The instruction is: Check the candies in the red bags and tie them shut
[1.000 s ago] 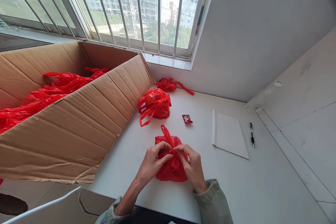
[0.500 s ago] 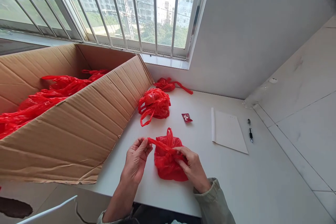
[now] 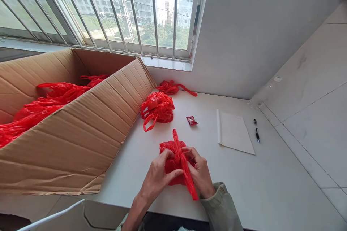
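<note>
Tabletop (image 3: 271, 187) stretches out to the right of the cardboard box (image 3: 70, 140). Box is open-topped, loose pile of red bags (image 3: 51, 99) inside. Pale paper pad (image 3: 235, 131) lies flat, well right of the box. Red bundle (image 3: 159, 106) just beside the box's right side.

Red bag (image 3: 175, 165): on the tabletop, right of the box, well apart from it, filled low and gathered at the neck. Right hand (image 3: 202, 175) grips plastic at the neck, side away from the box. Left hand (image 3: 157, 173) is on the side facing the box, index and thumb apart on the bag; fingertips part hidden, can't tell if it's pinching.

Handling, my read: light, soft, thin film, slippery, stretches and could tear. Contents not visible. Take it at the gathered neck, not by one strap.

Vs 0.5 s ago: left hand was out toward the box pulling a strap; now it's in at the neck, and a strap (image 3: 191, 184) hangs down the front. Right hand about same spot.

Small stuff: pen (image 3: 257, 135) farther from the box than the pad, packet (image 3: 192, 121) between bundle and pad.
</note>
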### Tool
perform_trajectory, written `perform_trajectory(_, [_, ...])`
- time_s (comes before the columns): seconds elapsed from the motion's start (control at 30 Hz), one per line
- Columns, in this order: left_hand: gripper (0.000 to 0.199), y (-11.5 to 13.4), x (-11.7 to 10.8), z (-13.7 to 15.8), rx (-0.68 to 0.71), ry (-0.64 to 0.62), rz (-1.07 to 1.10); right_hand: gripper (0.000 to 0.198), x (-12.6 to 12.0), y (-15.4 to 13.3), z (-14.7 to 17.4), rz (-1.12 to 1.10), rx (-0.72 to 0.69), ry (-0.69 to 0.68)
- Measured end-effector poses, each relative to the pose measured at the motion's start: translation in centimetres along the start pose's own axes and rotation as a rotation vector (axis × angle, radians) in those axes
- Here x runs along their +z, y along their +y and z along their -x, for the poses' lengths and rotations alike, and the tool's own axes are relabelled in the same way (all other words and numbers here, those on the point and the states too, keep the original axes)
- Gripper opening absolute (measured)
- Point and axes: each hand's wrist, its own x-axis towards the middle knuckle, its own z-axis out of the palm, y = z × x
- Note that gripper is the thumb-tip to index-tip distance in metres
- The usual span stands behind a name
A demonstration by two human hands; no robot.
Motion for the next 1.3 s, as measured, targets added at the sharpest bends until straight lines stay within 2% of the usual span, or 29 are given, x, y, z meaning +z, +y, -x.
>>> perform_trajectory(0.07, [0.013,0.1,-0.1,0.0,0.017,-0.021,0.036,0.021,-0.3,-0.1,-0.1,-0.020,-0.009,0.015])
perform_trajectory(0.2, [0.020,0.7,-1.0,0.5,0.064,0.051,0.060,0.006,-0.9,-0.2,-0.8,-0.049,-0.027,0.108])
perform_trajectory(0.27, [0.021,0.9,-1.5,1.0,0.086,0.109,0.093,0.007,-1.2,-0.2,-1.3,-0.045,-0.046,0.202])
perform_trajectory(0.33, [0.021,0.8,-2.1,1.5,0.067,0.106,0.130,0.010,-1.5,-0.1,-1.7,-0.021,-0.054,0.235])
perform_trajectory(0.4, [0.023,0.4,-2.7,1.8,0.042,0.062,0.154,0.011,-2.0,0.1,-1.8,0.021,-0.036,0.168])
perform_trajectory(0.47, [0.028,-0.1,-3.2,1.9,0.033,0.069,0.144,0.014,-2.6,0.2,-1.5,0.085,-0.025,0.070])
perform_trajectory(0.57, [0.021,0.0,-3.3,1.5,0.053,0.088,0.062,0.028,-3.4,-0.4,-0.5,0.178,-0.103,-0.038])
perform_trajectory(0.6, [0.017,0.2,-3.2,1.2,0.071,0.034,0.034,0.030,-3.6,-0.8,-0.2,0.220,-0.149,-0.076])
perform_trajectory(0.7, [0.034,1.3,-2.2,0.3,0.173,-0.190,-0.030,0.030,-3.3,-2.1,0.3,0.402,-0.245,-0.173])
perform_trajectory(0.77, [0.027,1.7,-1.5,-0.3,0.210,-0.243,-0.106,0.023,-2.8,-2.8,0.2,0.546,-0.253,-0.207])
perform_trajectory(0.83, [0.006,1.6,-1.5,-0.7,0.199,-0.223,-0.185,0.017,-2.7,-3.0,-0.1,0.634,-0.255,-0.174])
perform_trajectory(0.9, [0.009,0.8,-2.3,-0.9,0.157,-0.149,-0.188,0.019,-3.4,-2.8,-0.4,0.640,-0.254,-0.032])
perform_trajectory(0.97, [0.012,-0.4,-3.7,-0.9,0.062,-0.012,-0.034,0.016,-5.0,-2.4,-0.5,0.577,-0.212,0.166])
perform_trajectory(1.03, [0.017,-1.5,-5.4,-0.4,-0.073,0.135,0.216,0.017,-6.8,-1.8,-0.3,0.490,-0.118,0.258])
perform_trajectory(1.1, [0.021,-2.2,-6.6,0.3,-0.168,0.157,0.397,0.020,-8.4,-1.2,0.0,0.436,-0.021,0.190])
perform_trajectory(1.17, [0.023,-2.3,-7.2,1.0,-0.165,0.067,0.441,0.021,-9.1,-1.0,0.3,0.435,0.014,0.087])
perform_trajectory(1.23, [0.035,-1.6,-7.1,1.3,-0.096,-0.007,0.372,0.027,-8.8,-1.4,0.3,0.442,-0.021,0.039])
perform_trajectory(1.3, [0.052,-0.4,-6.4,1.0,-0.024,0.013,0.202,0.035,-7.5,-2.2,-0.3,0.451,-0.101,0.020])
